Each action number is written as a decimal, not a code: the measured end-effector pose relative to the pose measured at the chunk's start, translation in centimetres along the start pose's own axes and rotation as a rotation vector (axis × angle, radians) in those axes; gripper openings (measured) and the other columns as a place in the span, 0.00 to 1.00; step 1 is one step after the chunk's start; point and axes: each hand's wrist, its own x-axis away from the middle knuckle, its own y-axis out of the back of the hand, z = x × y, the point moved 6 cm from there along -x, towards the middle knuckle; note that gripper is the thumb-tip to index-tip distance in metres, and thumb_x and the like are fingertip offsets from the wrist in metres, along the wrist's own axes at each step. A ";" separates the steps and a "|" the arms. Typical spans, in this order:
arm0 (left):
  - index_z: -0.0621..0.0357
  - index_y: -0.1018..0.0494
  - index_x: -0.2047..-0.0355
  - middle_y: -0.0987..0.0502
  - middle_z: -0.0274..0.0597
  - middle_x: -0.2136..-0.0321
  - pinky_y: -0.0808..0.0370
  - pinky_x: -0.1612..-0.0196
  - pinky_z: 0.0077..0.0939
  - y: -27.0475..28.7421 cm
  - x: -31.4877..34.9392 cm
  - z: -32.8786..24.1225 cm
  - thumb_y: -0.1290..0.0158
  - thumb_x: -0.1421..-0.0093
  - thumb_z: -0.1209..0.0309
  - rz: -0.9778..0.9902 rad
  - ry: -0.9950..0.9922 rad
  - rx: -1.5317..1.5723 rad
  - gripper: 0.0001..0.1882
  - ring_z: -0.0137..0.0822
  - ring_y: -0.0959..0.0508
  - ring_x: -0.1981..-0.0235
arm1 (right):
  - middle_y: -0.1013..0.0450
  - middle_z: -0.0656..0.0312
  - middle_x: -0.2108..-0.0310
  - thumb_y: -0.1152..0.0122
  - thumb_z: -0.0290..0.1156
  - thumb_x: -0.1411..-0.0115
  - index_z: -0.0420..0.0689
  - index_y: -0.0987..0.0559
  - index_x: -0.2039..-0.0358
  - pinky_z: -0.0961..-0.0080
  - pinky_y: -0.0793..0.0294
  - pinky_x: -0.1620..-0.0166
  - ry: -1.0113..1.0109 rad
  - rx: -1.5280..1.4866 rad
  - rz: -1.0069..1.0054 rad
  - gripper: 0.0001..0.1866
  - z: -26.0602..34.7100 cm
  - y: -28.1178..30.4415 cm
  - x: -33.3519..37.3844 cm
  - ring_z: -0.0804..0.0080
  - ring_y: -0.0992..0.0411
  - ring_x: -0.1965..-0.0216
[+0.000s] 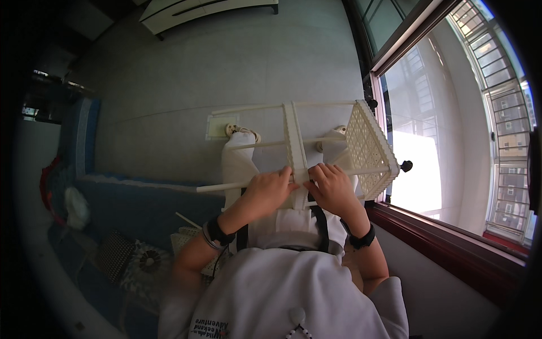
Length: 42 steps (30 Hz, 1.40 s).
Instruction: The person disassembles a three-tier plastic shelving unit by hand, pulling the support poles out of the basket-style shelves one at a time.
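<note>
A cream plastic storage rack with rods and shelves lies sideways over my lap. Its middle shelf (293, 133) stands edge-on to me, and the lattice end shelf (370, 150) is at the right. My left hand (272, 189) is closed at the middle shelf's left face, where a rod (220, 187) runs out leftward. Against the right face, my right hand (331, 189) is closed with its fingers bent around the shelf edge and rod. Both thumbs meet near the shelf's close corner. Dark round feet (406, 166) stick out past the end shelf. My fingers partly hide the joint.
At the right, a dark red window frame (435, 237) stands close to the rack's feet. More lattice shelf parts (189, 240) and a thin rod lie by my left elbow, near a patterned cushion (148, 263). A white cabinet (206, 10) stands far ahead on the grey floor.
</note>
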 end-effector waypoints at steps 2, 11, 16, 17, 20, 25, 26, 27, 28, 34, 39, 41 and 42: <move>0.61 0.34 0.63 0.22 0.50 0.73 0.27 0.70 0.45 0.2 -0.2 -0.1 0.50 0.38 0.59 0.005 -0.026 -0.022 0.16 0.52 0.22 0.71 | 0.31 0.59 0.73 0.40 0.35 0.45 0.42 0.30 0.69 0.65 0.35 0.63 0.021 0.006 -0.002 0.11 0.1 0.1 0.0 0.58 0.31 0.69; 0.57 0.32 0.65 0.22 0.50 0.75 0.27 0.71 0.46 0.7 -0.6 0.3 0.50 0.38 0.55 0.067 -0.041 0.088 0.17 0.54 0.22 0.72 | 0.32 0.59 0.73 0.39 0.32 0.47 0.42 0.31 0.70 0.66 0.34 0.63 0.012 -0.026 -0.011 0.11 0.0 0.1 0.1 0.58 0.31 0.69; 0.58 0.29 0.67 0.23 0.51 0.77 0.27 0.71 0.45 0.0 -0.6 1.1 0.49 0.40 0.53 0.132 0.008 0.146 0.18 0.55 0.23 0.72 | 0.32 0.59 0.73 0.39 0.32 0.47 0.42 0.31 0.69 0.66 0.35 0.63 0.021 -0.017 -0.027 0.11 0.0 0.2 0.1 0.57 0.31 0.69; 0.58 0.28 0.66 0.23 0.50 0.78 0.28 0.71 0.44 -0.5 -0.6 1.6 0.47 0.40 0.53 0.135 0.075 0.156 0.18 0.54 0.23 0.73 | 0.32 0.59 0.73 0.39 0.32 0.47 0.42 0.31 0.69 0.66 0.35 0.63 0.027 -0.004 -0.046 0.10 -0.1 0.3 0.2 0.57 0.31 0.69; 0.59 0.27 0.68 0.25 0.49 0.81 0.28 0.72 0.42 -1.8 0.3 2.9 0.45 0.41 0.53 0.088 0.154 0.126 0.19 0.53 0.23 0.75 | 0.31 0.58 0.72 0.40 0.33 0.45 0.42 0.30 0.69 0.66 0.35 0.63 -0.031 -0.017 0.008 0.10 -0.7 0.2 0.3 0.59 0.31 0.68; 0.61 0.30 0.65 0.27 0.50 0.81 0.31 0.73 0.41 -1.3 2.8 6.3 0.49 0.37 0.56 -0.110 0.166 0.224 0.18 0.54 0.26 0.78 | 0.31 0.58 0.72 0.40 0.33 0.45 0.41 0.30 0.69 0.66 0.35 0.63 -0.033 -0.015 0.011 0.10 -0.6 0.1 0.2 0.59 0.31 0.68; 0.61 0.32 0.62 0.25 0.54 0.75 0.29 0.69 0.43 -0.3 3.4 7.7 0.52 0.36 0.58 -0.214 0.200 0.264 0.16 0.57 0.25 0.72 | 0.31 0.58 0.72 0.40 0.33 0.45 0.41 0.30 0.69 0.66 0.35 0.63 -0.061 -0.012 0.031 0.10 -0.7 -0.1 0.2 0.59 0.31 0.68; 0.61 0.34 0.59 0.24 0.57 0.69 0.27 0.65 0.46 0.7 4.4 9.4 0.55 0.34 0.60 -0.315 0.249 0.310 0.15 0.60 0.24 0.66 | 0.31 0.58 0.72 0.40 0.32 0.45 0.41 0.30 0.69 0.66 0.35 0.63 -0.032 0.004 0.002 0.10 -0.6 -0.1 0.1 0.58 0.32 0.69; 0.60 0.37 0.55 0.26 0.58 0.65 0.29 0.64 0.47 1.3 5.6 11.1 0.58 0.33 0.63 -0.323 0.330 0.252 0.13 0.61 0.26 0.64 | 0.31 0.58 0.73 0.41 0.32 0.45 0.41 0.30 0.68 0.66 0.35 0.63 -0.040 -0.007 0.007 0.10 -0.7 -0.2 0.1 0.58 0.31 0.68; 0.62 0.31 0.56 0.29 0.46 0.62 0.29 0.65 0.36 5.5 18.6 21.8 0.54 0.32 0.64 -0.870 0.553 -0.021 0.13 0.41 0.27 0.68 | 0.30 0.59 0.72 0.42 0.30 0.43 0.41 0.29 0.66 0.65 0.36 0.63 -0.021 0.022 0.033 0.09 -1.0 -1.0 0.1 0.57 0.32 0.68; 0.61 0.29 0.57 0.29 0.45 0.60 0.27 0.64 0.36 -0.6 31.0 26.3 0.53 0.33 0.67 -0.861 0.869 -0.165 0.11 0.42 0.25 0.65 | 0.31 0.59 0.72 0.42 0.30 0.42 0.41 0.30 0.64 0.65 0.36 0.62 -0.049 0.007 0.044 0.09 -1.2 -1.2 0.1 0.58 0.32 0.68; 0.61 0.28 0.58 0.27 0.48 0.59 0.26 0.63 0.36 -5.2 34.5 26.5 0.53 0.34 0.69 -0.765 0.942 -0.189 0.10 0.43 0.25 0.64 | 0.31 0.59 0.72 0.43 0.29 0.42 0.41 0.30 0.63 0.65 0.35 0.62 -0.059 0.020 0.052 0.09 -1.2 -1.3 0.0 0.57 0.31 0.68; 0.62 0.28 0.57 0.27 0.49 0.58 0.26 0.63 0.36 -7.6 35.5 26.4 0.52 0.34 0.70 -0.720 0.955 -0.253 0.10 0.44 0.25 0.64 | 0.31 0.59 0.72 0.43 0.29 0.42 0.41 0.30 0.63 0.65 0.35 0.62 -0.042 0.014 0.051 0.09 -1.1 -1.4 0.0 0.57 0.31 0.68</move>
